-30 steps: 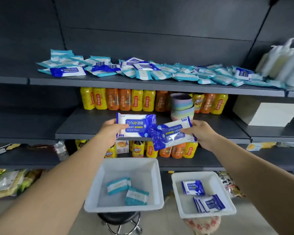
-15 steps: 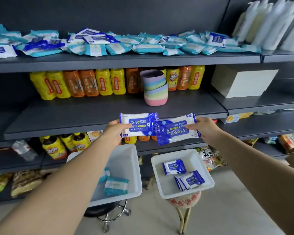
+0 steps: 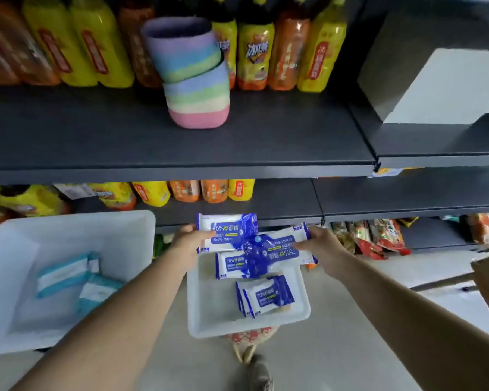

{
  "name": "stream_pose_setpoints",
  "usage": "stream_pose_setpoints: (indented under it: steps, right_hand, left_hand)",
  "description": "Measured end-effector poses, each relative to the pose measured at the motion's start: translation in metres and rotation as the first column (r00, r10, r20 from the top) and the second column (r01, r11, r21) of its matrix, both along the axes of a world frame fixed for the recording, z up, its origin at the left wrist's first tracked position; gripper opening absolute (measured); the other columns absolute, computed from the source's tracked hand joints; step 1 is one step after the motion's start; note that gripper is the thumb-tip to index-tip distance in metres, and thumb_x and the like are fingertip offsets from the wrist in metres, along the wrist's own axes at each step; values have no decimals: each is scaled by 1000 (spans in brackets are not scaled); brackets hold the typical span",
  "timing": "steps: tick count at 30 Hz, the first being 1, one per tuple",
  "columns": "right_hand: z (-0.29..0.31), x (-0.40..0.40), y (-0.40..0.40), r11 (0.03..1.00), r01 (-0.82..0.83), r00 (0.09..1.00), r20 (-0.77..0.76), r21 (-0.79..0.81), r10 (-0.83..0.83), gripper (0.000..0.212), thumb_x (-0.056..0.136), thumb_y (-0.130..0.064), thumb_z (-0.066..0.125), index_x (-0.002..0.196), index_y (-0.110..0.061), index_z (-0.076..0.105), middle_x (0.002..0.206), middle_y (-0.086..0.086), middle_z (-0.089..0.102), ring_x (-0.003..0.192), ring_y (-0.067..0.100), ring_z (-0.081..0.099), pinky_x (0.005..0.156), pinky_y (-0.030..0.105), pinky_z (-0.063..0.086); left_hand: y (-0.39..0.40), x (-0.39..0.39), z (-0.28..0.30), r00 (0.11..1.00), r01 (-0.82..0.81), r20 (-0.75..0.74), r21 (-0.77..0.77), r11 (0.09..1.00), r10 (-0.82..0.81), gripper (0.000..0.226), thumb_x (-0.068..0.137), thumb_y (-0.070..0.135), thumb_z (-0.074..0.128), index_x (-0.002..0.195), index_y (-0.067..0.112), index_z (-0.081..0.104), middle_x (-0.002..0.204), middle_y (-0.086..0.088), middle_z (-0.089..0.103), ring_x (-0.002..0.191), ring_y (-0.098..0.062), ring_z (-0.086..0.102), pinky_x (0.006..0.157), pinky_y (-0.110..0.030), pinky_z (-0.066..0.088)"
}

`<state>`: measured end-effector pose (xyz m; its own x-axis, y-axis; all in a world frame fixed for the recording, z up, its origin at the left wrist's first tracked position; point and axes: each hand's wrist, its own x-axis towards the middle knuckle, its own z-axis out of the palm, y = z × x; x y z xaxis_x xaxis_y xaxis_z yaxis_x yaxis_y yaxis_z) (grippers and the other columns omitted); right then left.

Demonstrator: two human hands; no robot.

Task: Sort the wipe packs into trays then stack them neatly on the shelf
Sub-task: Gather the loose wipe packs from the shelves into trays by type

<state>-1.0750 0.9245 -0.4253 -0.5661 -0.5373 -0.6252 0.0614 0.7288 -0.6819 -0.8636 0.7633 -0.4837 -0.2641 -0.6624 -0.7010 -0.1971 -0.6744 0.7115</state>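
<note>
— So, biggest first: what sits to the outside of the left hand point(image 3: 188, 244)?

— A wide white plastic tray point(image 3: 76, 230), smooth-walled with rounded corners. Two teal-and-white wipe packs point(image 3: 76, 280) lie flat in it; I take it that colour has its own tray.

— And under the hands?

— A smaller white tray point(image 3: 218, 317), directly below and between both hands, resting on a stool whose red patterned seat point(image 3: 251, 335) peeps out beneath. Blue-and-white packs are already in it: one flat pack point(image 3: 232, 265) just under the hands, plus a little row point(image 3: 266, 296) standing on edge nearer the person.

— So blue goes there?

— That's my reading. Each hand brings one more. The left hand pinches a blue alcohol wipe pack point(image 3: 226, 231) by its short end, thumb on top. The right hand point(image 3: 319, 245) grips a second blue pack point(image 3: 280, 249) by the opposite end, printed upside down from here. The two packs overlap in the middle, above the tray's far rim.

— Texture?

— Soft, glossy film pouches, rectangular with crimped ends; they bend a little in the grip.

— Above the hands?

— Dark flat metal shelf point(image 3: 181, 153), pastel cups point(image 3: 195, 77) stacked on it.
</note>
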Motion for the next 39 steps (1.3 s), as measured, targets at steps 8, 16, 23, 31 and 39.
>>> stream_pose_setpoints:
  steps: [8, 16, 23, 31, 39]
  right_hand:
    - [-161, -8, 21, 984, -8, 986, 165, 179, -22, 21, 78, 5, 71, 84, -11, 58, 73, 3, 59, 60, 13, 52, 43, 18, 40]
    - [-253, 7, 36, 968, -37, 988, 156, 248, -2, 18, 82, -7, 71, 94, -13, 59, 88, 3, 63, 75, 15, 57, 52, 20, 38]
    - [-269, 10, 42, 950, -184, 982, 3, 253, 189, 32, 88, -17, 65, 116, -10, 52, 111, 6, 63, 86, 12, 55, 50, 12, 35]
    - [-231, 12, 33, 848, -444, 846, -177, 289, 504, 49, 90, -23, 64, 131, -12, 41, 130, 6, 49, 118, 15, 47, 82, 25, 46]
    - [-131, 50, -5, 656, -660, 523, -403, 366, 751, 60, 90, -32, 63, 139, -16, 33, 140, 5, 40, 129, 19, 37, 102, 32, 39]
  left_hand:
    - [29, -44, -141, 975, -67, 218, 117, 991, 41, 22, 75, -7, 71, 93, 2, 63, 99, -20, 67, 80, -32, 65, 73, -37, 54]
    - [32, -68, -214, 952, -57, 307, 127, 990, 15, 21, 74, -2, 75, 85, 8, 60, 106, -17, 66, 92, -31, 65, 84, -41, 55]
    - [37, -82, -215, 837, 222, 527, -81, 972, -148, 42, 79, 16, 75, 117, 4, 59, 115, -13, 65, 98, -27, 65, 71, -29, 52]
    - [32, -52, -172, 722, 442, 647, -159, 883, -245, 43, 80, 21, 73, 118, 7, 59, 118, -11, 64, 103, -25, 61, 78, -31, 47]
    - [21, 18, -79, 575, 709, 752, -260, 656, -323, 43, 82, 24, 69, 122, 13, 56, 124, -5, 59, 112, -22, 56, 86, -28, 43]
